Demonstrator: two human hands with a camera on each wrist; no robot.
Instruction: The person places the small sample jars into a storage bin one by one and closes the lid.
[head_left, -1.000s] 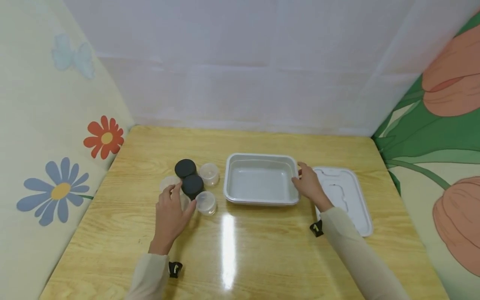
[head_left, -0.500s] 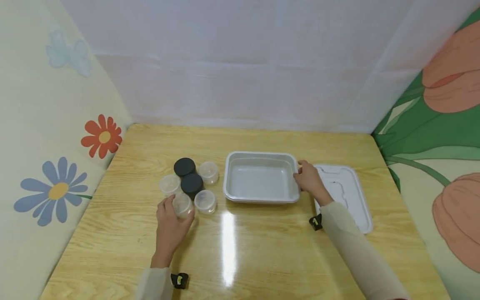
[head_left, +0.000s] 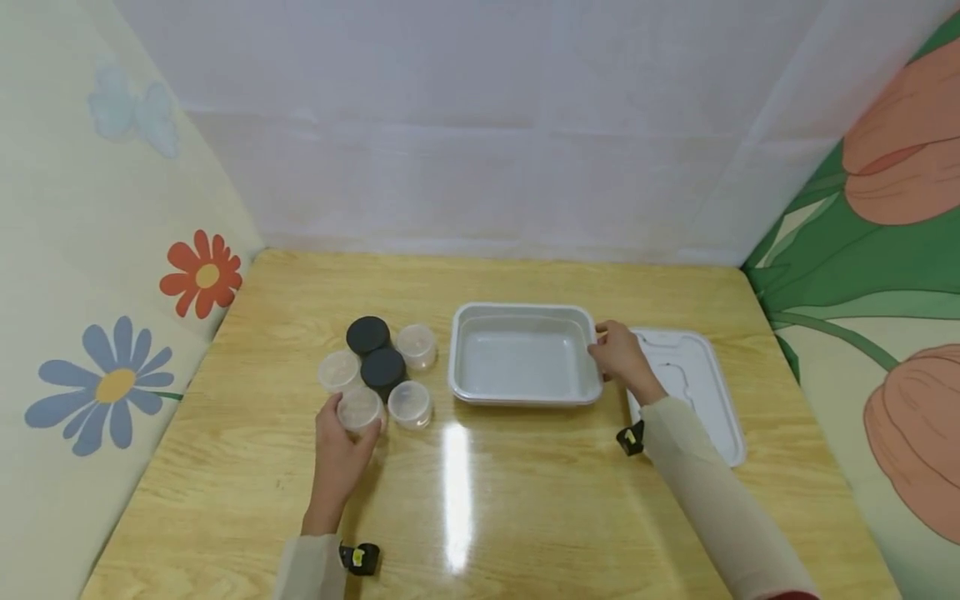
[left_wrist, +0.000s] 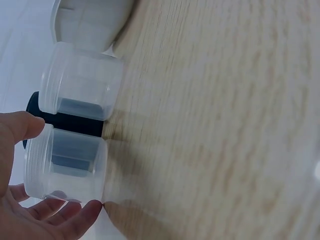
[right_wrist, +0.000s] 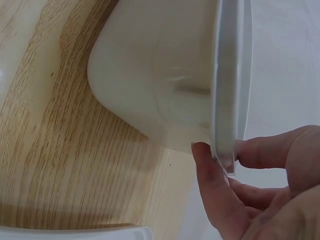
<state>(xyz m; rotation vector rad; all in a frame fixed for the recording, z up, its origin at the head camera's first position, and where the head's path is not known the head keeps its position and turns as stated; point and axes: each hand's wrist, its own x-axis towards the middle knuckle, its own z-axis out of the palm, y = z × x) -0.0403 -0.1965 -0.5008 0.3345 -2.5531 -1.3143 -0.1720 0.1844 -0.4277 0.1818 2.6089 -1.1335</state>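
Shifted since a second ago: left hand (head_left: pixel 341 450), drawn toward six o'clock, thumb and fingers now holding nearest clear jar (head_left: pixel 360 408). Right hand (head_left: pixel 624 358): pinching white tray (head_left: pixel 517 358), two-thirty from jar. Step, seemingly: securing jar; next move calls for steady grip.

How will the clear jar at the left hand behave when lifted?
The clear jar is probably light: no contents show through it. Its smooth wall may slip; the ribbed lid should give the left hand purchase. Upright on a broad base, it seems unlikely to tip.
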